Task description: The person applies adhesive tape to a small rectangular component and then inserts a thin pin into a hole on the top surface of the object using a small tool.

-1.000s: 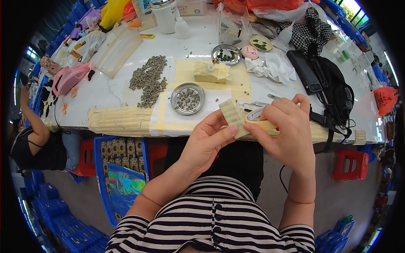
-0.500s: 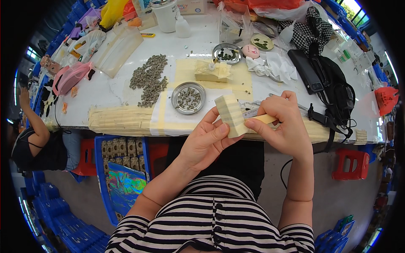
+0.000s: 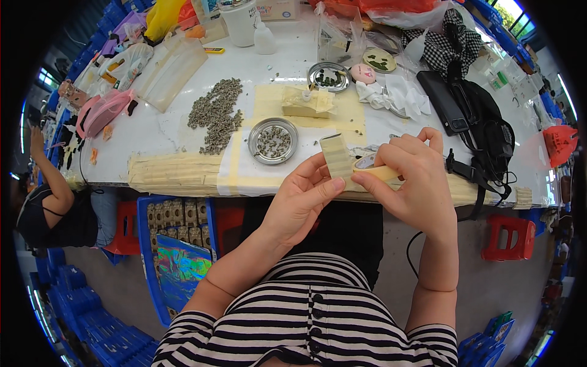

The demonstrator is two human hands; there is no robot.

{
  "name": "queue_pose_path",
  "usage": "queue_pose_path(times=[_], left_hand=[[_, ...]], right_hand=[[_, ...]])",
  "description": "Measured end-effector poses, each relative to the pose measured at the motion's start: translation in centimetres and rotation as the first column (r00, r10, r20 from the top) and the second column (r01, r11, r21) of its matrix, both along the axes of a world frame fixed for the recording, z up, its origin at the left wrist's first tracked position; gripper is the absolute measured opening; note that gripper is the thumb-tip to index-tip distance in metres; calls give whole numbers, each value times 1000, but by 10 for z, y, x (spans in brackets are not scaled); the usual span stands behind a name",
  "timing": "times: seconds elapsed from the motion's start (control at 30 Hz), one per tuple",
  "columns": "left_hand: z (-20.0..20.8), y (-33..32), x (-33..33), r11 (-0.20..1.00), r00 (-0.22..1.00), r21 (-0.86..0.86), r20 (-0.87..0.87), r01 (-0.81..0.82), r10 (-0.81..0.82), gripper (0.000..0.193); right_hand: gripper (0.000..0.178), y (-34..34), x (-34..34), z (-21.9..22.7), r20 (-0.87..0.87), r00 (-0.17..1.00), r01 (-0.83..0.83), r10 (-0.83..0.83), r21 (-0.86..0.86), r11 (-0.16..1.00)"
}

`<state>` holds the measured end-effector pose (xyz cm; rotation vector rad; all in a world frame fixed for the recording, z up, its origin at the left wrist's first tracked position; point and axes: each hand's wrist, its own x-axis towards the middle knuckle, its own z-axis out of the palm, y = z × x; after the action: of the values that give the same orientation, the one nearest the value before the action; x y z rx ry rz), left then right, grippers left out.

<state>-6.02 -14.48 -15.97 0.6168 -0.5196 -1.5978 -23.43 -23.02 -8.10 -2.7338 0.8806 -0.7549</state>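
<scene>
My left hand (image 3: 299,197) grips a pale, cream rectangular block (image 3: 336,156) wrapped in tape, its thumb along the near end. Faint bands run across the block's face. A roll of cream masking tape (image 3: 380,172) sits in my right hand (image 3: 417,183), pinched between thumb and fingers. The roll is close against the block's right side; whether a strip joins the two I cannot tell. Both hands are above the table's near edge. Just beyond my left hand stands a round metal dish (image 3: 273,142) with small greyish parts in it.
Many small grey parts form a pile (image 3: 217,113) left of the dish. Behind it lies another tape-covered block (image 3: 306,103). A second metal dish (image 3: 329,78) holds dark green pieces. A black bag (image 3: 486,122) lies at right, a blue crate (image 3: 147,244) below left. Another person (image 3: 58,208) sits at far left.
The block has turned in my left hand and now shows a flatter, narrower face. My right hand has shifted very slightly with the tape roll.
</scene>
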Motion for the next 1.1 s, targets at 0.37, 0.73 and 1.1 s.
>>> queue_pose_path(times=[0.37, 0.73, 1.1], left_hand=[[-13, 0, 4, 991, 929, -42, -345, 128, -134, 40], [0, 3, 0, 999, 995, -22, -89, 43, -45, 44], [-1, 2, 7, 998, 1000, 57, -10, -25, 26, 37]], right_hand=[[34, -12, -3, -18, 162, 986, -59, 33, 160, 985], [32, 2, 6, -1, 37, 999, 5, -2, -76, 997], [32, -5, -4, -3, 52, 999, -14, 10, 83, 996]])
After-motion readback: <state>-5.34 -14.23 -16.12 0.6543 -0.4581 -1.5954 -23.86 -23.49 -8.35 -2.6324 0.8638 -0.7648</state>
